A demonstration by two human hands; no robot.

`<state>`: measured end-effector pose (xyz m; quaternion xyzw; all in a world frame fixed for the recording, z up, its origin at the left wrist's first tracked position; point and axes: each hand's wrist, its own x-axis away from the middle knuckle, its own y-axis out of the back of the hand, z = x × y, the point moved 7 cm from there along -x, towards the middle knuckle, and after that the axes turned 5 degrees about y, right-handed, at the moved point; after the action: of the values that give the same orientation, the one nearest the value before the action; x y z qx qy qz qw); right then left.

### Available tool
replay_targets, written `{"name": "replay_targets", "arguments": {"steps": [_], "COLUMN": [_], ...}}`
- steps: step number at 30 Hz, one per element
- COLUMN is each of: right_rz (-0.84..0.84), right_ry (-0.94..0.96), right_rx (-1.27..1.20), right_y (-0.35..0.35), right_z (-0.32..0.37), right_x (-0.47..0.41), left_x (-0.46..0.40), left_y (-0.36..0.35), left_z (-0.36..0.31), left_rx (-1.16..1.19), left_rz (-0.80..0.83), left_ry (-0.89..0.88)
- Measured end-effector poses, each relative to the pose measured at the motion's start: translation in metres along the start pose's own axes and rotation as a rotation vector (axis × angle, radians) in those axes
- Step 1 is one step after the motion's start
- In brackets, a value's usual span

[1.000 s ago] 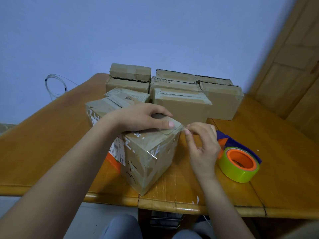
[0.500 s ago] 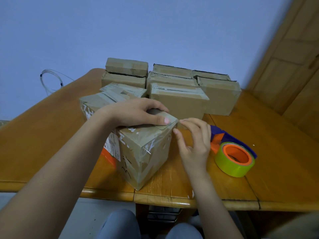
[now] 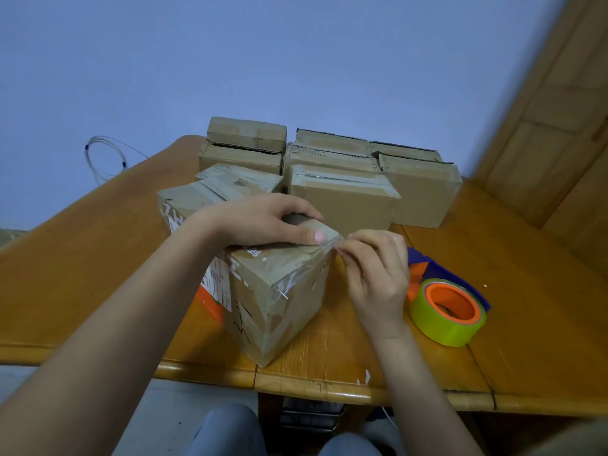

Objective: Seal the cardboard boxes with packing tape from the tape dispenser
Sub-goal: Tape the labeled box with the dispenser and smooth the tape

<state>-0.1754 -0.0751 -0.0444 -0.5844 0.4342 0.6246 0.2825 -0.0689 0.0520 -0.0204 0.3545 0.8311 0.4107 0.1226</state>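
Partly hidden box (image 3: 279,291) under flat left hand (image 3: 263,222); right hand (image 3: 375,271) pinching tape (image 3: 332,245).

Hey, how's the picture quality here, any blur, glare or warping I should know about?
Head view: soft, even light, with small glints on the clear tape over the near box. Wide-angle warping bows the table edge and tilts the wooden panelling. Both hands and the tape roll look sharp; corners soften.

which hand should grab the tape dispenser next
Probably the right hand: it is beside the tape dispenser on the table, while the left hand presses the box top.
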Motion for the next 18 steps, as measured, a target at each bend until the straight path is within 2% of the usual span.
{"name": "replay_targets", "arguments": {"steps": [5, 10, 18], "right_rz": [-0.046, -0.169, -0.297], "right_ry": [-0.193, -0.400, -0.709], "right_rx": [-0.130, -0.323, -0.409], "right_y": [-0.003, -0.006, 0.003], "right_z": [-0.003, -0.007, 0.007], "right_x": [0.005, 0.016, 0.036], "left_x": [-0.001, 0.000, -0.002], "left_y": [0.000, -0.001, -0.001], "left_z": [0.002, -0.002, 0.000], "left_rx": [-0.026, -0.005, 0.020], "left_rz": [-0.002, 0.003, 0.010], "left_ry": [-0.010, -0.023, -0.040]}}
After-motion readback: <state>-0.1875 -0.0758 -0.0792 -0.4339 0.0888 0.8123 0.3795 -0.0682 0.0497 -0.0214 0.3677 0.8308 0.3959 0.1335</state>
